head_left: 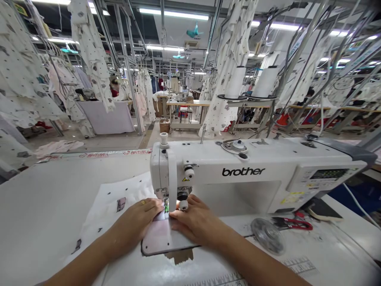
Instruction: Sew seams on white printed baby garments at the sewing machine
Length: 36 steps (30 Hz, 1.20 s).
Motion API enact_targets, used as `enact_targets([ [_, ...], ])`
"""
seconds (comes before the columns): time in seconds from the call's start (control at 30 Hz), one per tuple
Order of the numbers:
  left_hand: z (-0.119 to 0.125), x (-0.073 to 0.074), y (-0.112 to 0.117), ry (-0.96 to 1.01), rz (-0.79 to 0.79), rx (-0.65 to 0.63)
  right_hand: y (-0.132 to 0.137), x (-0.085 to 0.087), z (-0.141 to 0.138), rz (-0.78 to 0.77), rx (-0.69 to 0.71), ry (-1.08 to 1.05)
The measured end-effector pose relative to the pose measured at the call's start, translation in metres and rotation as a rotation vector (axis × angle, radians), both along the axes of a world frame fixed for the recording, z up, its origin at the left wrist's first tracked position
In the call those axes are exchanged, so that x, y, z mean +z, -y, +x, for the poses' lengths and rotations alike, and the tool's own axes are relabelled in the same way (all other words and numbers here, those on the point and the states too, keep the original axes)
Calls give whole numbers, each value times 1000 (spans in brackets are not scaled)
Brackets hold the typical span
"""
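Observation:
A white sewing machine [208,159] marked "brother" stands in front of me. My left hand [138,218] lies over the white printed fabric [104,204], fingers pressed together on it and their tips beside the presser foot [166,205]. The fabric, with small dark motifs, spreads left and behind the machine's head. Right of the needle area, my right hand [198,218] is closed, thumb and fingers drawn together near the foot. Part of it passes behind the tension knob [183,205]; whatever its fingertips hold is hidden. Bare metal of the needle plate [157,237] shows between the hands.
On the table to the right lie a clear round disc [268,236], red-handled thread snips [294,223] and a dark flat pad [324,209]. A printed ruler strip [220,280] runs along the front. Thread cones [236,82] stand behind the machine, and printed garments hang around.

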<state>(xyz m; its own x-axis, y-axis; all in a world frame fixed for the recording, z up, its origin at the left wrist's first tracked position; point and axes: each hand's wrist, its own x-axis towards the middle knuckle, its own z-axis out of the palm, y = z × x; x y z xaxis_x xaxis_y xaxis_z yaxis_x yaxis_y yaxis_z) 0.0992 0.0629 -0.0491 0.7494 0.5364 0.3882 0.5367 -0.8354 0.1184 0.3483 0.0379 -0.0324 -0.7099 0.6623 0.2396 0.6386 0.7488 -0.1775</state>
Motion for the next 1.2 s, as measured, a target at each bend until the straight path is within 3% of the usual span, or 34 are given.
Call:
enact_targets([
  [0.13,1,2,3,21,-38,75,-1,1,1,-15,3,-15],
  [0.3,-8,1,-6,-85,-158,214,-1,2,2,-25,0,-14],
  [0.5,-46,5,-62,-139,-230,340,-4,0,4,-20,7,-37],
  [0.6,-72,18,-97,-157,-288,480,-6,1,7,-26,14,-43],
  [0.7,-87,34,-110,-172,-358,614,-7,1,11,-21,8,-60],
  [0.77,-83,42,-98,-173,-406,636,-7,1,12,-17,10,-71],
  [0.83,-69,46,-69,-160,-462,601,-6,0,12,-12,20,-80],
  [1.0,-16,34,14,-67,-648,427,1,-4,4,93,154,-144],
  [1.1,2,27,30,30,-692,463,6,-5,-1,123,255,-176],
  [1.2,7,23,22,43,-708,473,10,-4,-2,71,292,-166],
])
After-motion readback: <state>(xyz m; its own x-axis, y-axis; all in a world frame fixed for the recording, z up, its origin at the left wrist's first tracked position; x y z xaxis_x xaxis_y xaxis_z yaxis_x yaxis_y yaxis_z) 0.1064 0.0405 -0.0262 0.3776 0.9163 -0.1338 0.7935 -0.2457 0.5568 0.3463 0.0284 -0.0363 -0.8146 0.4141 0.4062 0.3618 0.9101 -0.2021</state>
